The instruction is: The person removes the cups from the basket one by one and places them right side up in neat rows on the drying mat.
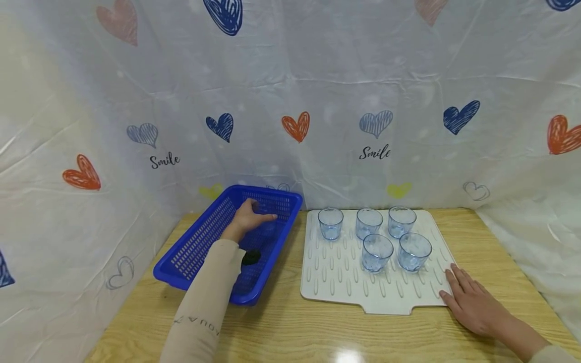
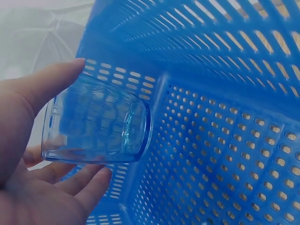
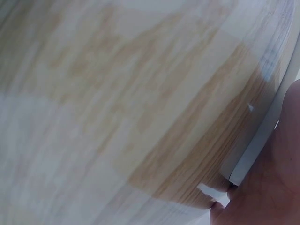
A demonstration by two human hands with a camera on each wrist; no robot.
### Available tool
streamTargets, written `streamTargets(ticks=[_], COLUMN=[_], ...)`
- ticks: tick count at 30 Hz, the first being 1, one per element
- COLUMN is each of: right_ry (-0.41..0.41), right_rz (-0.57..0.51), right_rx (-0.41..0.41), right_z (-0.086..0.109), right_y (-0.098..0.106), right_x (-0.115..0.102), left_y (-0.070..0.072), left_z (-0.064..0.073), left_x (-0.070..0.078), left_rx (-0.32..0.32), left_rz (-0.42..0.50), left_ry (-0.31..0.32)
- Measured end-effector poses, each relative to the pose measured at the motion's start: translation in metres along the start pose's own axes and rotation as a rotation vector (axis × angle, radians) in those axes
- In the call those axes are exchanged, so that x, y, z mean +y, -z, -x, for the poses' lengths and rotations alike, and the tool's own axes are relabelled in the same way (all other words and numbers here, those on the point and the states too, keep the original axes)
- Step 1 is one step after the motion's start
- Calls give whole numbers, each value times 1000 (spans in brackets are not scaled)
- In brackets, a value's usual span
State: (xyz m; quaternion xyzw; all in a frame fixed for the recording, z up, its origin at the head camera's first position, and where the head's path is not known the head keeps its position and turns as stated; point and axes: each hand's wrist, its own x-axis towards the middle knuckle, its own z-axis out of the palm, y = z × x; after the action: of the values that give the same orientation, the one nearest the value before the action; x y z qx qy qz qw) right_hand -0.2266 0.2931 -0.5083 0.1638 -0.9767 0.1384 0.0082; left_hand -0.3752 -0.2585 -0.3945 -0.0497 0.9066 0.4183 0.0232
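Observation:
Inside the blue plastic basket, my left hand grips a clear bluish glass between thumb and fingers. In the left wrist view the glass lies sideways, its base toward the basket's holed surface. Several matching glasses, among them a front one, stand upright on a white ridged draining board. My right hand rests on the table with fingers extended, fingertips at the board's right edge. In the right wrist view only part of that hand shows beside the board's edge.
A small dark object lies in the basket, partly behind the left sleeve. Basket and board stand side by side on a wood-grain table. A white curtain printed with hearts hangs behind and along the sides.

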Motion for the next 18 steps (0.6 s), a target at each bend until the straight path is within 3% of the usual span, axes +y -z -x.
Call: streamTargets(ticks=[18], right_ry=[1], right_rz=[13], right_rx=[12], right_z=[-1], right_y=[0], right_x=[-1], left_y=[6], left_z=[13], left_x=[15], left_rx=[22], left_rz=[30], left_ry=[-74])
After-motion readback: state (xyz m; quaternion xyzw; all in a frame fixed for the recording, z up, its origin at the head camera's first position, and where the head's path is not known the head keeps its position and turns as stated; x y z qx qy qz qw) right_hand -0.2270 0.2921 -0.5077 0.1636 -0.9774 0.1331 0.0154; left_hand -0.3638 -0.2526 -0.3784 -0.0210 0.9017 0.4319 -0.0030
